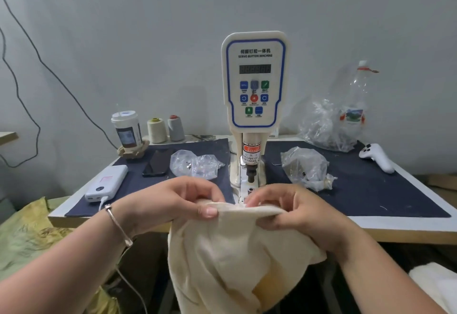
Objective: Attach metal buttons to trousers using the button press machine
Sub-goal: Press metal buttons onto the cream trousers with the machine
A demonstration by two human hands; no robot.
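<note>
While pinching the folded top edge of the cream trousers (pixel 237 252), left hand (pixel 173 202) curled round the cloth with thumb on the near face and fingers behind. Soft, light and limp by the look of it, draping off the front of the tabletop (pixel 408 224) and hanging well below, so likely to sag and slide unless kept taut between both grips. Best taken at the thick folded band (firmest part, least stretch), close on either side of the button spot. Directly behind the fold, button press machine (pixel 254 78) with its punch (pixel 251 174) just above and beyond the cloth; fingertips to be kept clear of it. Right hand (pixel 294 212) likewise pinching the same edge, fingers curled over the top.
</note>
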